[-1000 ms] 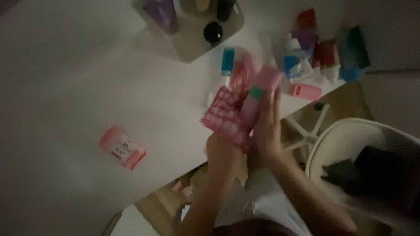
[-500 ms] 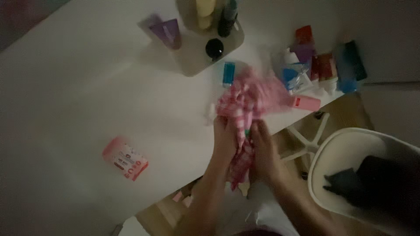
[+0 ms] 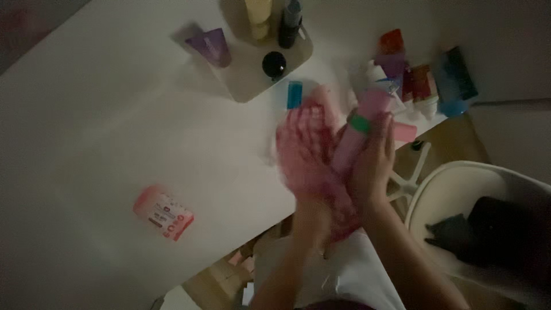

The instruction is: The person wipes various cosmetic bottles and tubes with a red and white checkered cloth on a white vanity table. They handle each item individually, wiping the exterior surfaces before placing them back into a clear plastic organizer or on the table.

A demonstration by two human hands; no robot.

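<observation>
The right hand [image 3: 372, 166] grips a pink tube [image 3: 360, 135] with a green band. The left hand [image 3: 310, 212], blurred, seems to clutch the pink checked pouch [image 3: 307, 152]. The tube is still outside it.

The cloth [image 3: 310, 155] was pink-and-white checked, blurred in the dim light. The bottle [image 3: 360, 138] was pale pink with a green band. On the white table [image 3: 115, 115] lay a pink packet [image 3: 163, 212] with a white label. The tube [image 3: 294, 95] was bright blue, the upright pouch [image 3: 210, 46] purple, the round cap [image 3: 274, 62] black on a beige tray [image 3: 244, 77]. The chair [image 3: 453, 183] was white.
</observation>
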